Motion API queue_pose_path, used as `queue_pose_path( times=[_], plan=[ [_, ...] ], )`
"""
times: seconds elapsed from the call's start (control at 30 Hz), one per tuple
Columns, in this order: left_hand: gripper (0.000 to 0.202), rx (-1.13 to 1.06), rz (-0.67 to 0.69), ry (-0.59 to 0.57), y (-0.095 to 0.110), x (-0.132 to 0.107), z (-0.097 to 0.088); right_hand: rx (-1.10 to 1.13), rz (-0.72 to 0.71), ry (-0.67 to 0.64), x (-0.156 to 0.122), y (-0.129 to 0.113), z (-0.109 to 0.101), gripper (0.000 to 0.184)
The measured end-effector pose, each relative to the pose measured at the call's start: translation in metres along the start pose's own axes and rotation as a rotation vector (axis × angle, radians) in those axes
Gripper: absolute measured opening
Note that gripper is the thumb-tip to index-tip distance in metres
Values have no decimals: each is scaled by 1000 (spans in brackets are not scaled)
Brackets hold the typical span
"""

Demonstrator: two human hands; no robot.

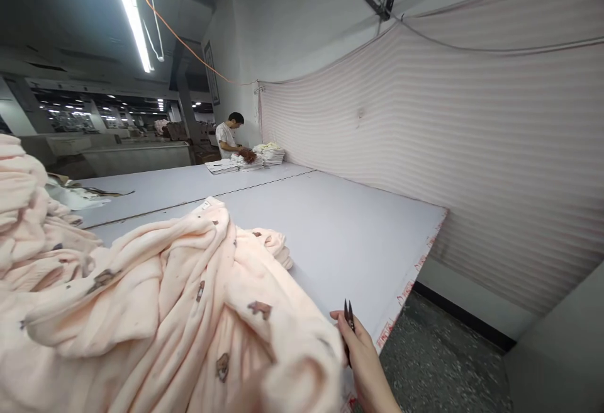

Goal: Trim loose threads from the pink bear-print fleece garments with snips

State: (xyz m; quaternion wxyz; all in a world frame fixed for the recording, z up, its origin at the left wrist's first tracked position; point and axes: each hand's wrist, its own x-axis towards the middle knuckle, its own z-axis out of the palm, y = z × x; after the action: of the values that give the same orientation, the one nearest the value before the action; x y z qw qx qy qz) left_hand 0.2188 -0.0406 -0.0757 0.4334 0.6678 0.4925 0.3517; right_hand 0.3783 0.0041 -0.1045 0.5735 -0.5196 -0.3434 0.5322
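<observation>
My right hand (361, 353) is at the table's near right edge, its fingers closed around small dark thread snips (348, 322). The two pointed blades stick up past the fingers and stand slightly apart. Beside this hand, a pale peach fleece garment (189, 299) with small brown animal prints lies heaped across the front, a label on its top fold. Its right end (302, 369) is raised close to the camera and blurred. I cannot make out my left hand; the fabric covers the lower left. Behind the garment, part of a folded peach stack (276, 243) shows.
More peach fleece (28, 211) is piled at the left. The long pale table (349, 230) ends at a red-marked right edge. At its far end a person (226, 136) stands by stacked pieces (268, 155). A striped cloth (448, 130) hangs along the wall.
</observation>
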Motion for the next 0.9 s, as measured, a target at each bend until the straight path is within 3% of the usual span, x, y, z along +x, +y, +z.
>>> queue_pose_path(
  times=[0.13,0.23,0.3,0.37,0.4,0.47,0.53,0.6,0.67,0.77,0.9],
  plan=[
    [17,-2,35,17,-8,0,34,12,50,-13,1,-2,-13,55],
    [45,79,147,8,-27,-6,52,-76,11,48,2,-6,-31,55],
    [66,196,193,-72,-42,-22,49,-241,-65,86,0,-8,-42,53],
    [61,376,227,-74,-52,-50,29,-442,-166,95,-8,-10,-46,50],
    [63,487,267,28,-54,-66,13,-520,-221,84,-15,-11,-45,48],
    [71,700,229,523,-54,-99,-23,-585,-313,10,-35,-8,-36,43],
    [77,870,186,814,-54,-126,-57,-603,-407,-171,-59,1,-22,35],
    [83,1042,85,858,-57,-141,-82,-683,-506,-391,-79,13,-11,29],
    [89,1172,7,790,-67,-146,-97,-828,-545,-484,-87,25,-8,35],
    [84,1262,-11,705,-84,-141,-111,-947,-478,-342,-72,32,-22,34],
    [68,1146,23,720,-86,-144,-113,-820,-463,-205,-39,13,-42,25]
  ],
)
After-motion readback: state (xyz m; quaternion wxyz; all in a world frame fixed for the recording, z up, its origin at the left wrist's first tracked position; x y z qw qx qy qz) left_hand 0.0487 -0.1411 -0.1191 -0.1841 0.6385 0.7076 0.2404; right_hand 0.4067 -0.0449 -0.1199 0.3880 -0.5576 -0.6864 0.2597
